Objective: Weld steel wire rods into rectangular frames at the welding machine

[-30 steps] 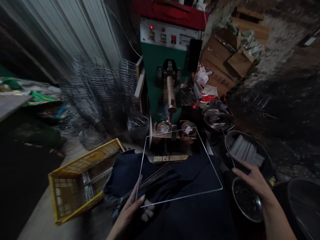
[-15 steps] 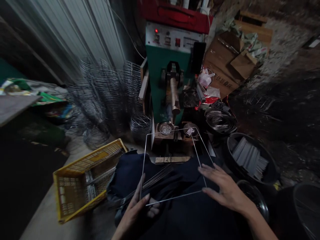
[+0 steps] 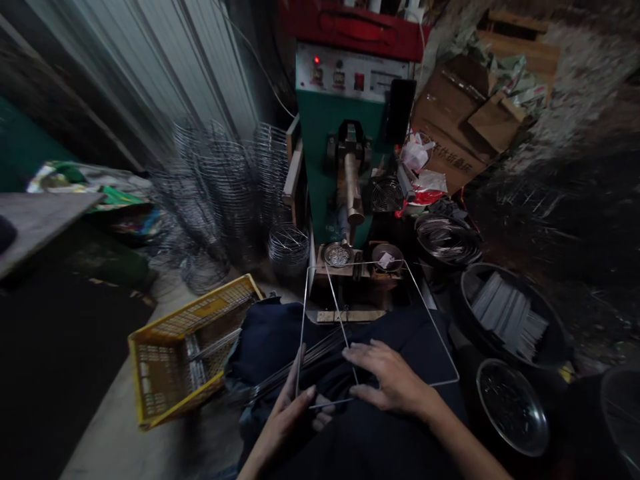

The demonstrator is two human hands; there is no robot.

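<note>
A thin wire frame [image 3: 432, 320] bent into a rectangle lies tilted over my lap, which is covered by dark cloth [image 3: 395, 440]. My left hand [image 3: 295, 417] pinches the frame's near left corner. My right hand [image 3: 389, 381] holds a single straight wire rod [image 3: 340, 320] that lies across the inside of the frame, running from its far edge to its near edge. A bundle of straight rods [image 3: 295, 370] rests on my lap under the frame.
A green and red machine [image 3: 350, 127] stands straight ahead with two small bowls [image 3: 338, 254] at its base. A yellow crate [image 3: 185, 347] sits at left, stacked wire baskets [image 3: 220, 187] behind it. Tubs of wire coils [image 3: 447, 240], metal strips [image 3: 507, 313] and small parts [image 3: 513, 407] stand at right.
My right hand came in from the tubs at right to the frame, bringing a straight rod and setting it across the frame, shifting it leftward. My left hand kept its hold.
</note>
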